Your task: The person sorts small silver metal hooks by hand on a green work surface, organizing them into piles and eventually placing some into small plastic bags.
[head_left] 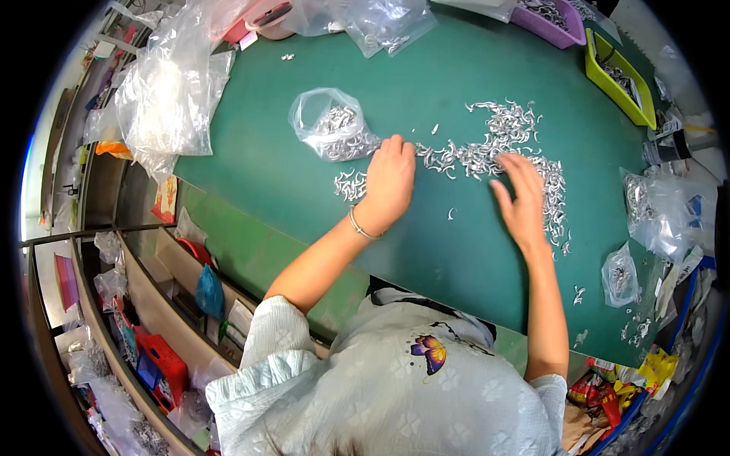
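Many small curved silvery metal pieces [494, 140] lie in a long loose heap across the green tabletop. My right hand [523, 199] rests at the heap's near side, thumb and fingers apart, its fingertips among the pieces. Between that heap and a clear plastic bag [328, 125] is my left hand [391, 178], its fingers bent down and close together. What they pinch, if anything, is hidden under the hand. The bag lies open-mouthed and is partly filled with the same metal pieces. A smaller cluster of curved pieces [350, 185] sits left of my left wrist, which wears a bangle [360, 225].
Clear plastic bags [163, 106] pile up at the far left. A purple basket [559, 26] and a yellow-green basket [620, 83] hold metal parts at the far right. Small filled bags [620, 277] lie on the right. Open shelves [163, 266] stand at the lower left.
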The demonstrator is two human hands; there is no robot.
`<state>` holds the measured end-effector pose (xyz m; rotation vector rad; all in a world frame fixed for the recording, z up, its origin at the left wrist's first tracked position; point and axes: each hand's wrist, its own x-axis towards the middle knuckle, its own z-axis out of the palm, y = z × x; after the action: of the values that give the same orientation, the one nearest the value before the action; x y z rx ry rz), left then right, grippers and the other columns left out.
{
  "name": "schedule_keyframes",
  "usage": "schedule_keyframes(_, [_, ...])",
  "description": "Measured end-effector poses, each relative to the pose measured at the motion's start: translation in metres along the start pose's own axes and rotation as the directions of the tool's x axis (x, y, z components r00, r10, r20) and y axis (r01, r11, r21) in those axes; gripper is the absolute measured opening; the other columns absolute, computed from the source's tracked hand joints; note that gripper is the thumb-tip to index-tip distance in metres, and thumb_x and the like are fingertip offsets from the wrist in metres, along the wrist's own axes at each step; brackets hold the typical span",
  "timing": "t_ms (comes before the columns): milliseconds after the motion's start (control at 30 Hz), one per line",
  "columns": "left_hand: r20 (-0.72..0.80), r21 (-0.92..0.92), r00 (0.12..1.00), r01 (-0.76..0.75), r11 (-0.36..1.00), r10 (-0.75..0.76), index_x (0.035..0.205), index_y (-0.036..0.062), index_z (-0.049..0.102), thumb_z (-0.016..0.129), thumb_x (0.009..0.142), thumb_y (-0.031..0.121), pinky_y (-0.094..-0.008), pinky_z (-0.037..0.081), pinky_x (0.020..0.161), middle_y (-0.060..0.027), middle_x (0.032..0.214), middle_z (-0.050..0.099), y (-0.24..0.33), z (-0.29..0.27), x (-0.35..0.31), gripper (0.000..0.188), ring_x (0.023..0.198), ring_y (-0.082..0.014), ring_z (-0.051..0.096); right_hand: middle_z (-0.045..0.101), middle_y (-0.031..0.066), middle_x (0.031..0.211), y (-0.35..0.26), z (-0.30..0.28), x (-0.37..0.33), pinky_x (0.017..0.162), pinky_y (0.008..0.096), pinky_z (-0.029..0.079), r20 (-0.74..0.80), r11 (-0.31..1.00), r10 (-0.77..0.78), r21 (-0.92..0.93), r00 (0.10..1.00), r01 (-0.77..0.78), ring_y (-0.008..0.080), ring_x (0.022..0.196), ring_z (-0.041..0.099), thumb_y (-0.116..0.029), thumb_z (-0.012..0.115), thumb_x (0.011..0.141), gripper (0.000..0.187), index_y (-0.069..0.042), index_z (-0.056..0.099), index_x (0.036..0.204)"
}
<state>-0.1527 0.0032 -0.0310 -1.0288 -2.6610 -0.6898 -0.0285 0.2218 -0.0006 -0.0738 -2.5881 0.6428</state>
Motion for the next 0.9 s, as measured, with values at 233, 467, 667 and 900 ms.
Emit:
schedule_keyframes(233, [-0.122, -0.245, 0.992, -0.067, 0.967, 0.038, 0.09, -0.0011, 0.057, 0.062, 0.084, -0.004, -0.0429, 0.048, 0.072, -0.0174, 0.085, 0.057, 0.012, -0.014, 0.002, 0.009, 0.079, -0.038, 0.057, 0.061, 0.0118, 0.117, -0.035, -0.004, -0.004, 0.096, 0.0423, 0.043, 0.062, 0.96, 0.018, 0.278, 0.998, -0.035, 0.0317, 0.113, 0.056, -0.009, 0.07, 0.082, 0.033, -0.004, 0.064, 0.113])
schedule_keyframes(467, [0.133, -0.757, 0.967, -0.042, 0.651, 0.217, 0.102, -0.0008, 0.06, 0.067, 0.081, -0.009, -0.0333, 0.053, 0.07, -0.0139, 0.094, 0.064, 0.103, -0.042, 0.004, 0.023, 0.083, -0.0273, 0.066, 0.062, 0.0123, 0.098, -0.038, -0.06, -0.029, 0.085, 0.0411, 0.046, 0.134, 0.949, 0.092, 0.289, 0.987, -0.128, 0.0324, 0.094, 0.059, -0.003, 0.067, 0.082, 0.017, -0.002, 0.065, 0.099])
schedule_keyframes(667, [0.206, -0.772, 0.953, 0.018, 0.635, 0.223, 0.124, 0.0, 0.055, 0.074, 0.079, -0.001, -0.0355, 0.046, 0.097, -0.0157, 0.128, 0.052, 0.139, -0.034, 0.016, 0.048, 0.114, -0.0305, 0.056, 0.061, 0.0136, 0.084, 0.012, -0.122, -0.052, 0.075, 0.0376, 0.048, -0.016, 0.955, 0.261, 0.149, 0.965, -0.256, 0.0295, 0.08, 0.06, -0.01, 0.066, 0.087, 0.01, 0.0, 0.065, 0.091])
schedule_keyframes(900, [0.249, -0.511, 0.954, -0.015, 0.859, 0.165, 0.126, 0.0023, 0.054, 0.074, 0.081, 0.006, -0.0442, 0.036, 0.108, -0.019, 0.137, 0.042, 0.1, -0.016, 0.002, 0.049, 0.128, -0.0395, 0.042, 0.061, 0.0166, 0.088, 0.207, -0.272, -0.042, 0.072, 0.0418, 0.047, -0.631, 0.665, 0.296, -0.403, 0.717, -0.629, 0.0323, 0.077, 0.061, -0.013, 0.064, 0.09, 0.014, 0.0, 0.067, 0.094])
